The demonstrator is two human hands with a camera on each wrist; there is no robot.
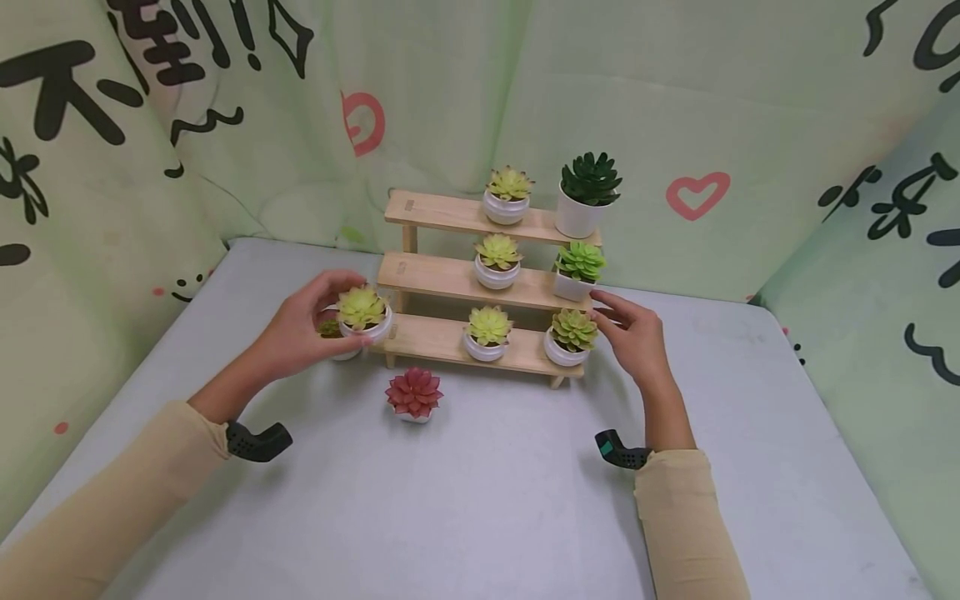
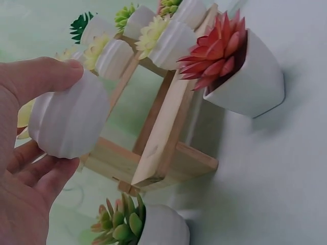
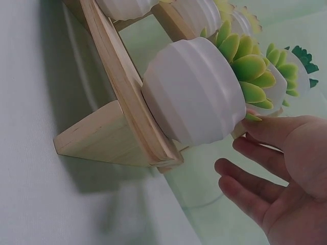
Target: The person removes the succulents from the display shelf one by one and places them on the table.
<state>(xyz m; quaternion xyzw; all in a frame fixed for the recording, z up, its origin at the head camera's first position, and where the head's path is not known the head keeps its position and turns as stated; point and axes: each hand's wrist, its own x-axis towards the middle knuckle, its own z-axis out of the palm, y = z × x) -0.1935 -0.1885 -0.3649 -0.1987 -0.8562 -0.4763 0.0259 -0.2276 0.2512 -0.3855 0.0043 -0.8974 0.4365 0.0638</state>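
My left hand [image 1: 296,325] grips a pale yellow succulent [image 1: 362,308] in a ribbed white pot [image 2: 71,120], thumb on one side and fingers on the other. It is held up beside the left end of a three-tier wooden stand [image 1: 427,334]. My right hand [image 1: 632,335] is at the stand's right end with fingers loosely extended and nothing gripped. Its fingertips are close to the green-yellow succulent [image 1: 573,331] on the lowest tier, whose round white pot [image 3: 196,92] sits at the shelf's end. A red succulent [image 1: 415,392] in a square white pot stands before the stand.
Another pot with a green succulent [image 2: 120,222] stands left of the stand, mostly hidden behind my left hand in the head view. Yellow succulents sit mid-shelf on each tier; a bright green one [image 1: 580,262] and a dark green one [image 1: 590,179] stand at the right.
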